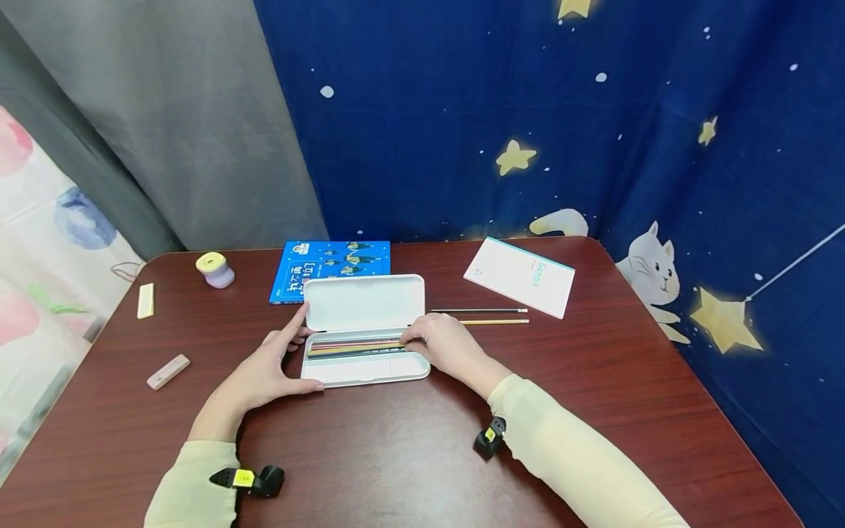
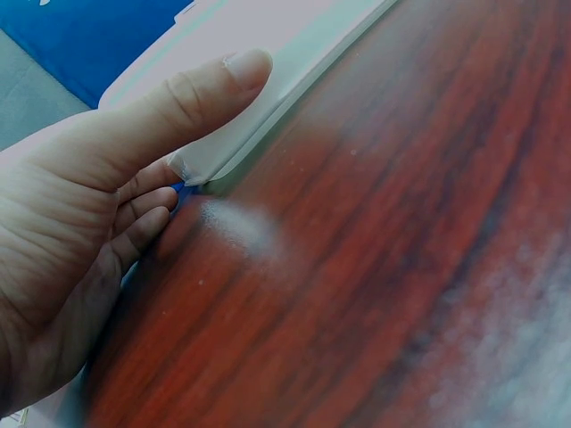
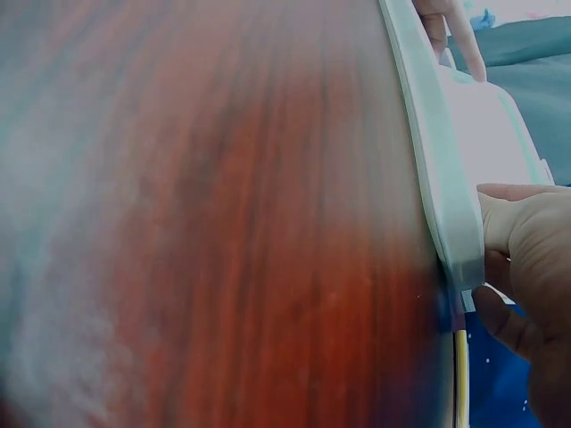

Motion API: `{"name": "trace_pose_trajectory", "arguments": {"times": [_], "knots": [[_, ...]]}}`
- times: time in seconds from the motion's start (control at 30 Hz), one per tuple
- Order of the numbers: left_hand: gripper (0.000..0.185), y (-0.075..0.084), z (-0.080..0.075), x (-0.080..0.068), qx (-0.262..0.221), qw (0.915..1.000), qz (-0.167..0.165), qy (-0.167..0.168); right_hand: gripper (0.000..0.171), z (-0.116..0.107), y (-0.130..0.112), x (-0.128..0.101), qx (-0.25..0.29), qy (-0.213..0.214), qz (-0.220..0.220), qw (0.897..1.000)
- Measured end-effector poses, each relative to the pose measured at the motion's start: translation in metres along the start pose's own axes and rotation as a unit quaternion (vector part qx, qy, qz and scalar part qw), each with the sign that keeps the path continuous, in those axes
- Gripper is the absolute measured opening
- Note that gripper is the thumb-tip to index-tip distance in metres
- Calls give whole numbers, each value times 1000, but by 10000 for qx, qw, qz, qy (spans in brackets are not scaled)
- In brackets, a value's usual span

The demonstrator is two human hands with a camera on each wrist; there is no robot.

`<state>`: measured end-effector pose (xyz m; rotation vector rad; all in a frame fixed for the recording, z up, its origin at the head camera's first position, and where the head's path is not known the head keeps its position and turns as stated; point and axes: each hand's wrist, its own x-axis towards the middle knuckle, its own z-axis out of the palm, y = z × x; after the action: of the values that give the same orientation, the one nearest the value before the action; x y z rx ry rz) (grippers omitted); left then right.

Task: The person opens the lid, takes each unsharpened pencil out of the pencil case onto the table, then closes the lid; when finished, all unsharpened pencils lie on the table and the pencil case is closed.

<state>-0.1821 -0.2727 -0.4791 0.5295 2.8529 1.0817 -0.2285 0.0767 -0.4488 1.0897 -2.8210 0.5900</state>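
Observation:
An open white pencil case (image 1: 366, 367) lies mid-table with its lid (image 1: 364, 301) folded back. Several coloured pencils (image 1: 353, 347) lie in its tray. My left hand (image 1: 273, 363) grips the case's left end, thumb along the front edge and index finger up at the lid's corner. In the left wrist view the thumb of my left hand (image 2: 107, 205) lies on the case rim (image 2: 294, 36). My right hand (image 1: 441, 345) curls its fingertips onto a pencil at the tray's right end. In the right wrist view my right hand (image 3: 531, 250) sits against the case wall (image 3: 446, 196).
Two loose pencils (image 1: 491, 316) lie right of the case. A blue book (image 1: 330, 265) and a white notebook (image 1: 519, 276) sit behind. At the left are a yellow-lilac sharpener (image 1: 215, 269), a pale bar (image 1: 145, 301) and an eraser (image 1: 168, 371). Curtains hang behind the table.

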Motion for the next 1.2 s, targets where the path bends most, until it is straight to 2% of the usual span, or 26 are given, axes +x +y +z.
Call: {"name": "trace_pose_trajectory", "arguments": {"times": [0.27,0.57,0.7,0.93,1.2], "knots": [[131,-2,1,-1,-26,10000,17,17,16,1,0,-2,-58,177,-18,9998],[132,1,1,0,-36,10000,20,31,13,-8,13,-15,59,946,-433,9946],[132,0,1,-2,4,10000,14,52,11,-19,24,-22,213,1224,-433,9913],[130,1,2,0,-60,10000,52,46,9,-50,54,-50,505,1642,-137,9850],[128,1,2,-1,63,10000,9,52,13,-63,84,-84,663,1739,723,9799]]}}
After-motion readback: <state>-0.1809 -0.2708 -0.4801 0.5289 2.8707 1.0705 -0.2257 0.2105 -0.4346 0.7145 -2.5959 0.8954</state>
